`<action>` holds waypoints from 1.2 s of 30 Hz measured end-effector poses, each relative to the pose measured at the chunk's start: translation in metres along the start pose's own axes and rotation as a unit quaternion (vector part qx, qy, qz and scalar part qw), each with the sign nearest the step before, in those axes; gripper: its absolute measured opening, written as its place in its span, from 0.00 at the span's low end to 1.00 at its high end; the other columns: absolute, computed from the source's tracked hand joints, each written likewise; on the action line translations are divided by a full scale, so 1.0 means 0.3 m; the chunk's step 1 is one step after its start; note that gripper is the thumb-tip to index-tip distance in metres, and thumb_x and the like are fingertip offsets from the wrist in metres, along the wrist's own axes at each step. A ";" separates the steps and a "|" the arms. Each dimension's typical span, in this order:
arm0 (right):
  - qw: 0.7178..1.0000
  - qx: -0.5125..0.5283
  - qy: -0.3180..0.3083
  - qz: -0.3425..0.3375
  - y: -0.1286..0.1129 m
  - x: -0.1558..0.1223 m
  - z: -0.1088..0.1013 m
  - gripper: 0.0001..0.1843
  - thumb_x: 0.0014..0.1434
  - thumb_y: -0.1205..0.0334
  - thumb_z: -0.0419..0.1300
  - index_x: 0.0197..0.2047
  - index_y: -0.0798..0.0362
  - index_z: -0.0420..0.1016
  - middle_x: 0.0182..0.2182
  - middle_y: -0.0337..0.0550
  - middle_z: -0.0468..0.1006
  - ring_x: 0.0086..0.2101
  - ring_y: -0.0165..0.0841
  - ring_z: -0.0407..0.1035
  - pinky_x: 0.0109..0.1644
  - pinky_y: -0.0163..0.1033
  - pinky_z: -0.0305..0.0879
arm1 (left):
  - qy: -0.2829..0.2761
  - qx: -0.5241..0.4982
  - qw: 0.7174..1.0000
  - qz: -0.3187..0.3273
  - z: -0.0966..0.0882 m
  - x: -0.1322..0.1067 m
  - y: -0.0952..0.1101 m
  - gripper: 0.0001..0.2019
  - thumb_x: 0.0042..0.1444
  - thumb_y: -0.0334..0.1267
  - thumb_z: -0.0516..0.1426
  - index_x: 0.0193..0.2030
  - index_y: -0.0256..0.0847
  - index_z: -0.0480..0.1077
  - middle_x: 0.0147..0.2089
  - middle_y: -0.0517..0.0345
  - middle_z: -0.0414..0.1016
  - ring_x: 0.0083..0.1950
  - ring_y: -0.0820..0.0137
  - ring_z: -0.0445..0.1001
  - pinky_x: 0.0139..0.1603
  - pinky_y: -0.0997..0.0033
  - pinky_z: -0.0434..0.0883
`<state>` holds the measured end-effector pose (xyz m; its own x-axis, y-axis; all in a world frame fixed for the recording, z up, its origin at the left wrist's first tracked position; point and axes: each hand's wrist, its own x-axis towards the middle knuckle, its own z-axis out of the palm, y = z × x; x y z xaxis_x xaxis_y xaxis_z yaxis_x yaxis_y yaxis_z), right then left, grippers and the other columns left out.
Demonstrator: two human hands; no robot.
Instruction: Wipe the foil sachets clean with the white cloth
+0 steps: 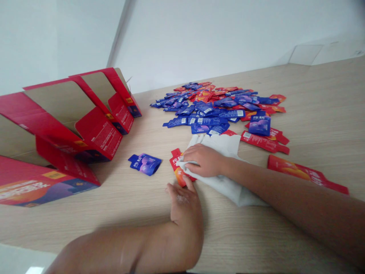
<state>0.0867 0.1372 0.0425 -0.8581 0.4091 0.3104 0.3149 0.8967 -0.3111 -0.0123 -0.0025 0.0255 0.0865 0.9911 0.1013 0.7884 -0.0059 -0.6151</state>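
Note:
A red pouch [176,162] with an orange picture lies on the table in front of me, partly covered. My right hand [202,160] grips a white cloth [228,146] and presses it over the pouch's right side. The rest of the cloth spreads on the table under my right wrist. Fingers apart, my left hand [184,201] touches the pouch's lower end. Just left of it lies a single blue pouch [146,163] with a purple picture.
Red open-topped boxes [97,133] stand in a row at the left. A heap of blue and red pouches [211,110] covers the table [137,220] beyond my hands. Another red pouch [305,173] lies at the right, beside my right forearm. A white wall [213,42] rises behind.

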 end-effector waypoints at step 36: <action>1.000 -0.001 0.002 0.000 0.004 0.000 0.002 0.09 0.60 0.64 0.53 0.35 0.56 0.74 0.37 0.47 0.78 0.41 0.37 0.69 0.48 0.42 0.58 | -0.040 0.043 0.998 0.023 -0.002 0.007 -0.002 0.25 0.57 0.21 0.41 0.60 0.27 0.63 0.43 0.35 0.80 0.43 0.63 0.79 0.54 0.55 0.70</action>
<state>0.0868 0.1381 0.0416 -0.8563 0.4102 0.3138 0.3161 0.8968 -0.3096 -0.0122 -0.0005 0.0263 0.0692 0.9975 0.0111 0.7291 -0.0430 -0.6831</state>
